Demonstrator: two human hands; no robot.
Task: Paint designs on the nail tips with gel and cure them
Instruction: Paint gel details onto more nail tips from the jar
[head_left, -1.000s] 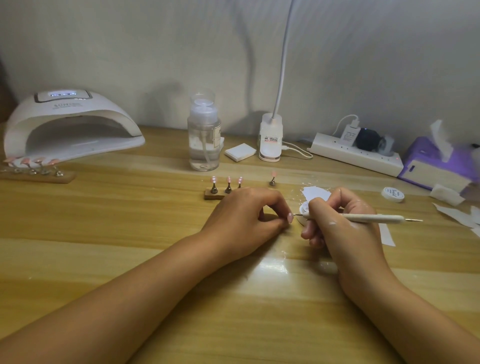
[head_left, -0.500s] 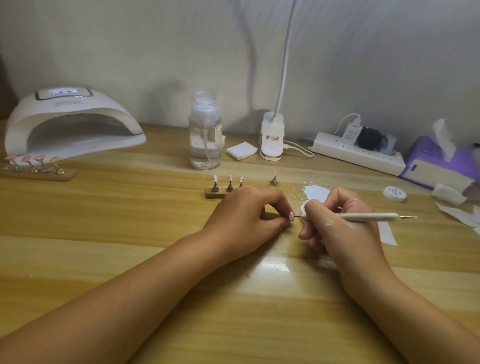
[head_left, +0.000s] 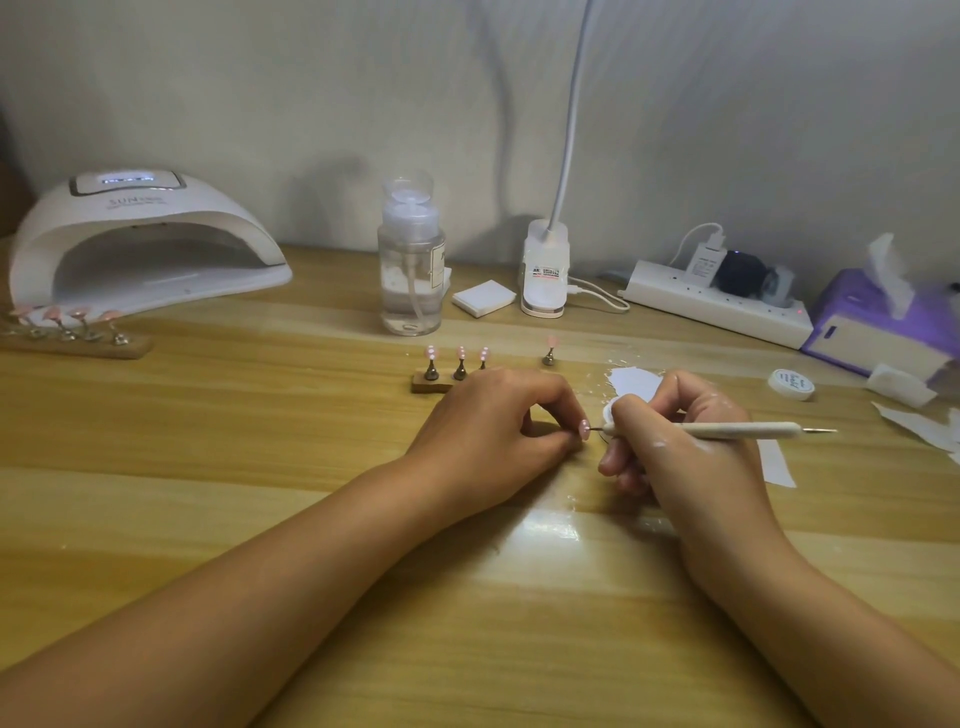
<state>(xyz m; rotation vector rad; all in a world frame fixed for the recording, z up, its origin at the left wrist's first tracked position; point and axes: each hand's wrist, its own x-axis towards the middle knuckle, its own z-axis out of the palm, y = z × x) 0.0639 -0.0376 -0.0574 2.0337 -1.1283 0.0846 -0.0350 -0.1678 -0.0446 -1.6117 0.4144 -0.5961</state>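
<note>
My left hand (head_left: 498, 431) pinches a small pink nail tip (head_left: 585, 429) just above the wooden table. My right hand (head_left: 675, 441) grips a white dotting pen (head_left: 743, 429) like a pencil, its metal point touching the tip. Behind my left hand a small wooden holder (head_left: 428, 385) carries three pink dotted tips on metal stands, and one more stand (head_left: 550, 354) with a tip is apart to the right. A white curing lamp (head_left: 140, 244) sits at the far left with its display lit. In front of it a second wooden holder (head_left: 78, 347) bears several pink tips.
A clear pump bottle (head_left: 410, 270), white pad stack (head_left: 483, 297) and desk lamp base (head_left: 544, 275) stand at the back. A power strip (head_left: 717, 306), purple tissue box (head_left: 878, 332), small gel pot (head_left: 791, 383) and paper scraps (head_left: 774, 462) lie to the right.
Both hands hold almost still. The pen's point has closed in from beside the nail tip to touch it, and the view has shifted slightly.
</note>
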